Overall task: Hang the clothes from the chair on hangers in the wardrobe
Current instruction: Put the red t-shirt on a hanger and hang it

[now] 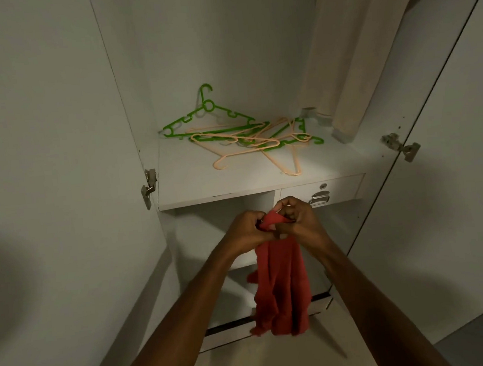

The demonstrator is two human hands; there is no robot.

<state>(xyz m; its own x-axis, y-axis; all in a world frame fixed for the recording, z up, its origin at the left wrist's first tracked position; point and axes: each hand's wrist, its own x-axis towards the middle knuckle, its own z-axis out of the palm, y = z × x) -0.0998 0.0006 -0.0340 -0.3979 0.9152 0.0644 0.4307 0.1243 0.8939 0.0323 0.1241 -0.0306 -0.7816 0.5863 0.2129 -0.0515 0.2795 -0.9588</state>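
no readable text, labels, numbers

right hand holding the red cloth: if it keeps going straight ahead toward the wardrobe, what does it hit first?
Probably the drawer front with its metal handle, directly beyond the right hand gripping the red garment. Depth unclear from one view.

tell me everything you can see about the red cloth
The red garment looks like soft, matte fabric, crumpled and bunched, so its type cannot be told. It hangs limp in front of the open wardrobe, below the shelf. The left hand and right hand both grip its top edge close together, with a small fold poking up between them. Nothing else touches it.
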